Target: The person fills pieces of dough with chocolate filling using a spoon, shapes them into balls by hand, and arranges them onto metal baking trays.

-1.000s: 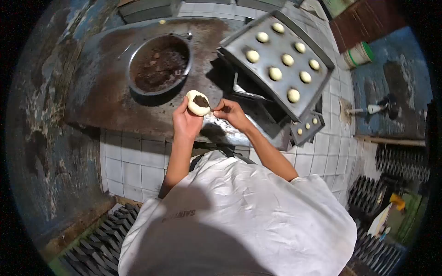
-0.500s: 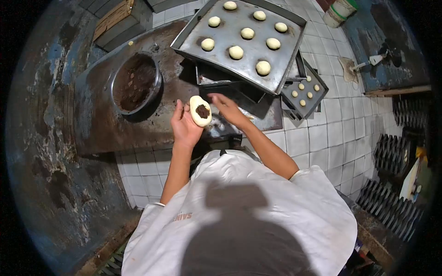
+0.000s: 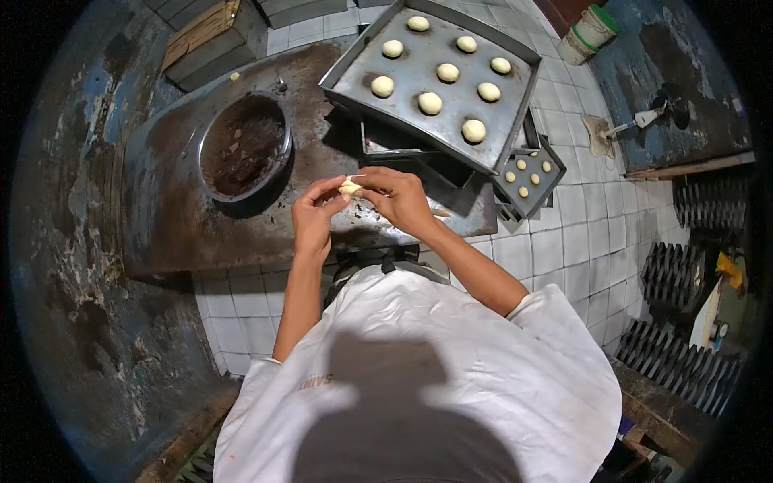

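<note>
A pale piece of dough (image 3: 349,187) is pinched between both hands above the front edge of the worktable. My left hand (image 3: 316,214) has its fingers and thumb closed on the dough's left side. From the right, my right hand (image 3: 399,200) grips the same dough with thumb and fingers. The fingers cover most of the dough, and no dark filling shows. Left of the hands is a round metal pot (image 3: 287,153) with dark brown filling (image 3: 240,153). Beyond them, a large metal tray (image 3: 412,63) holds several pale dough balls (image 3: 448,73).
The stained worktable (image 3: 169,233) carries the pot. Under the large tray are more stacked trays, and a smaller tray (image 3: 531,191) with dough balls sits lower right. A bucket (image 3: 590,36) stands at the back right. Dark metal racks (image 3: 676,358) are at the far right.
The dough was lying open on my left palm with dark filling showing; now both hands' fingers are closed round it. My right hand has come in against it. The camera view has shifted.
</note>
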